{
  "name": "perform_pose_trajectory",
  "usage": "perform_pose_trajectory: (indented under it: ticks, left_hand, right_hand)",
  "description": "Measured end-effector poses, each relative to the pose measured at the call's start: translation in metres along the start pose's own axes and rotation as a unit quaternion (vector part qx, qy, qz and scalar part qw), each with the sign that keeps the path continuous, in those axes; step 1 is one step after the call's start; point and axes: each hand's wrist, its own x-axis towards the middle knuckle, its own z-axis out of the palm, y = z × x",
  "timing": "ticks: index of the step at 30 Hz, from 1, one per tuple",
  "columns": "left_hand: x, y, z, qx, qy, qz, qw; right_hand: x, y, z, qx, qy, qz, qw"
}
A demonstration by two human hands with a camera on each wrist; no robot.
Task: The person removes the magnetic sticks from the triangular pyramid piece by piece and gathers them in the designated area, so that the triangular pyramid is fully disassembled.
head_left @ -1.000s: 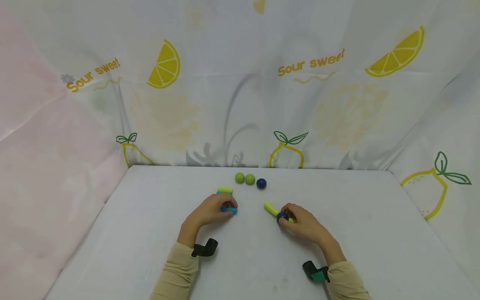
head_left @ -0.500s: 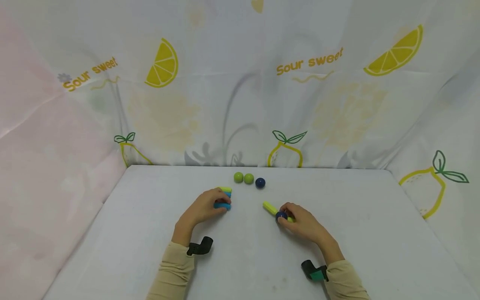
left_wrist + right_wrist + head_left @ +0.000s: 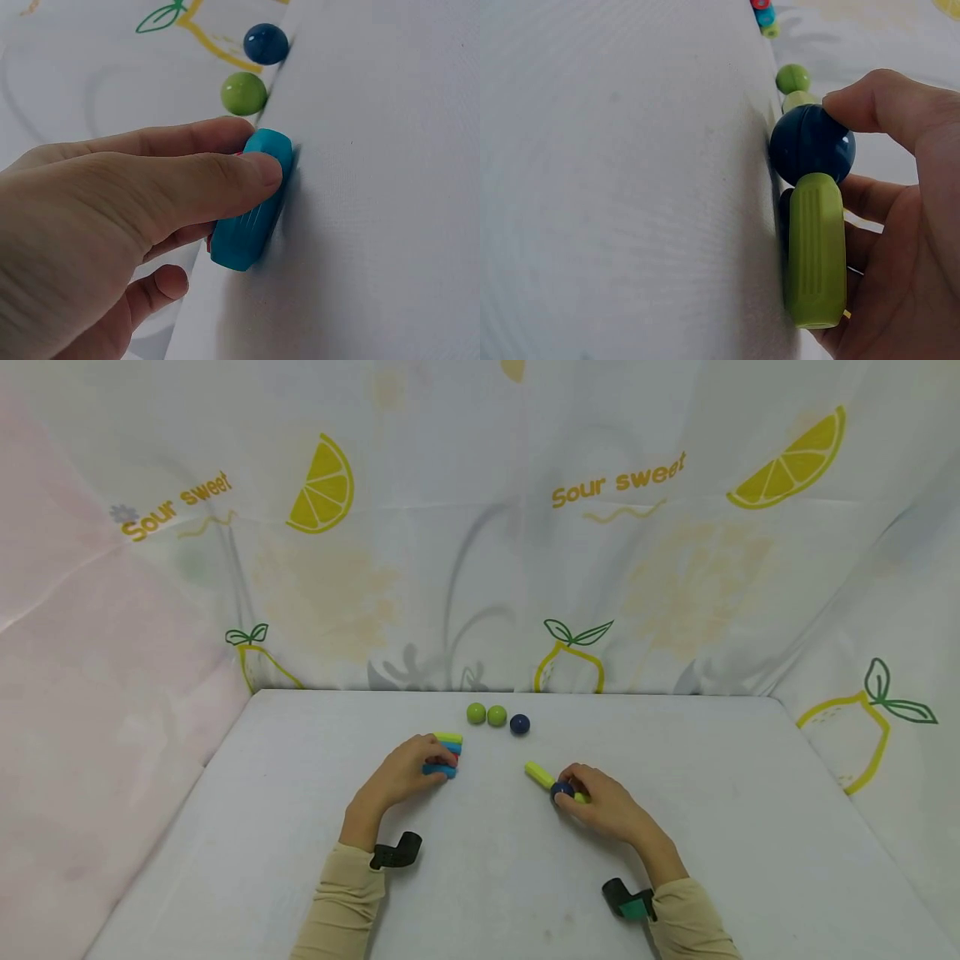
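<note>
Pinches a ribbed blue rod (image 3: pixel 247 232) in the left grip (image 3: pixel 405 770) beside red, blue and lime rods (image 3: pixel 452 748) on the white counter (image 3: pixel 480 868); holds a navy ball (image 3: pixel 806 146) between two ribbed lime rods (image 3: pixel 817 251) in the right grip (image 3: pixel 609 803).

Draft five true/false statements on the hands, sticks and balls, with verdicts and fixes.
1. The right hand grips a dark blue ball. True.
2. The left hand has its thumb on a yellow-green stick. False: the left hand's thumb is on a blue stick.
3. Two green balls sit near the table's far edge. True.
4. The loose navy ball lies left of both green balls in the head view. False: it lies right of them.
5. Only one ball is visible in the head view. False: four are.
</note>
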Motion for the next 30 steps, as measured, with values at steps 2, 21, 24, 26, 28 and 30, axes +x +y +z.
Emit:
perform_pose_trajectory:
  ticks: [2, 21, 24, 26, 28, 30]
  left_hand:
    - [0.0, -0.001, 0.001, -0.006, 0.0, -0.001, 1.0]
    - [0.013, 0.021, 0.013, -0.025, 0.0, 0.018, 0.9995]
    - [0.018, 0.03, 0.024, -0.03, -0.014, 0.036, 0.9988]
    - [0.022, 0.036, 0.032, -0.032, -0.017, 0.045, 0.9983]
    - [0.026, 0.042, 0.039, -0.032, -0.012, 0.058, 0.9977]
    - [0.03, 0.05, 0.047, -0.024, -0.001, 0.068, 0.9974]
  right_hand:
    - [0.0, 0.0, 0.0, 0.001, 0.0, 0.0, 1.0]
    - [0.001, 0.0, 0.0, -0.003, 0.0, 0.0, 1.0]
    - [0.001, 0.001, 0.0, -0.005, -0.001, -0.002, 1.0]
    - [0.001, 0.001, 0.001, -0.005, -0.002, -0.002, 1.0]
    - [0.001, 0.002, 0.001, -0.005, -0.001, -0.003, 1.0]
    - [0.002, 0.003, 0.001, -0.005, 0.0, -0.007, 1.0]
